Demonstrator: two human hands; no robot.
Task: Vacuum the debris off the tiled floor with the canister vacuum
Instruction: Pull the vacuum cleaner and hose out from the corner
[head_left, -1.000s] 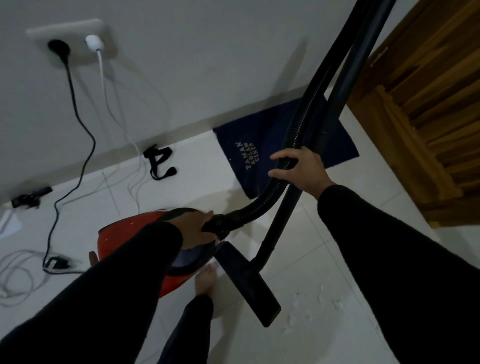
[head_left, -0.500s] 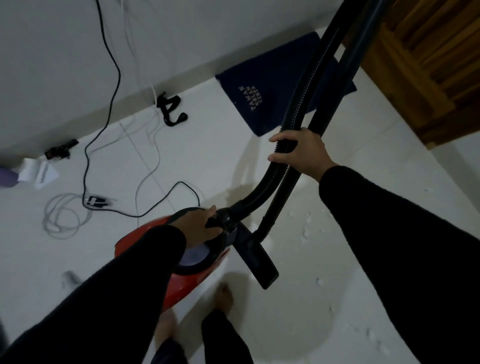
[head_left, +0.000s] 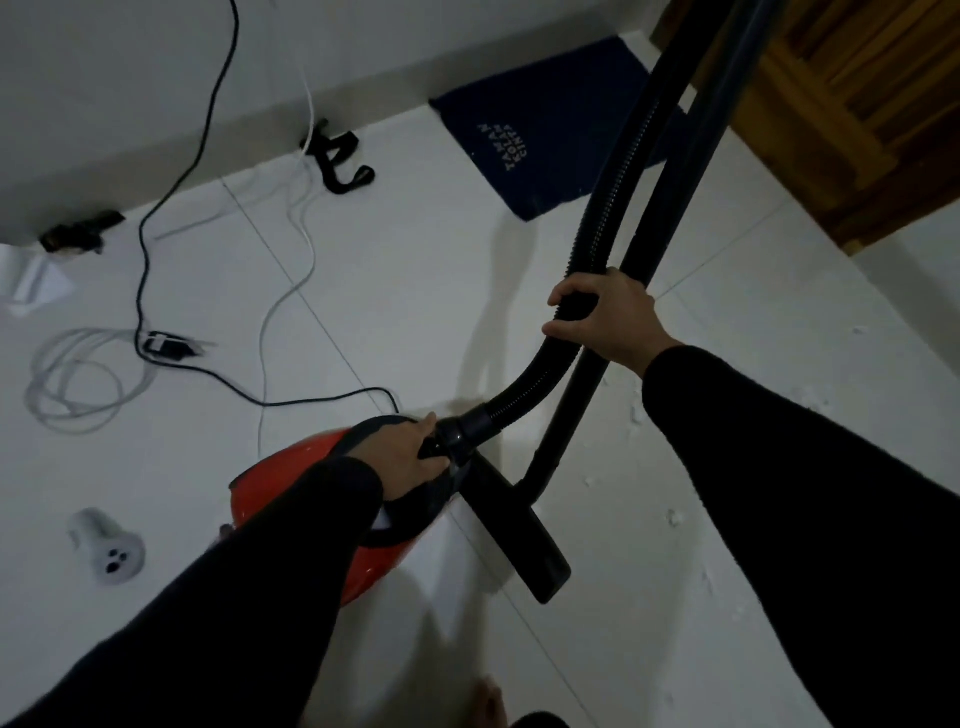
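Down on the white tiled floor (head_left: 415, 291), the left hand (head_left: 402, 457) grips the red canister vacuum (head_left: 291, 478) by its handle while the right hand (head_left: 608, 317) wraps the ribbed hose (head_left: 613, 192), floor nozzle (head_left: 519, 535) beside white debris (head_left: 672, 517).

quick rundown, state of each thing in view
left hand: gripping the canister handle
right hand: closed around hose and wand together
red canister vacuum: held at the handle
floor nozzle: beside the canister
black power cord: loose across the tiles
blue mat: flat by the wall
white debris: scattered on the tiles
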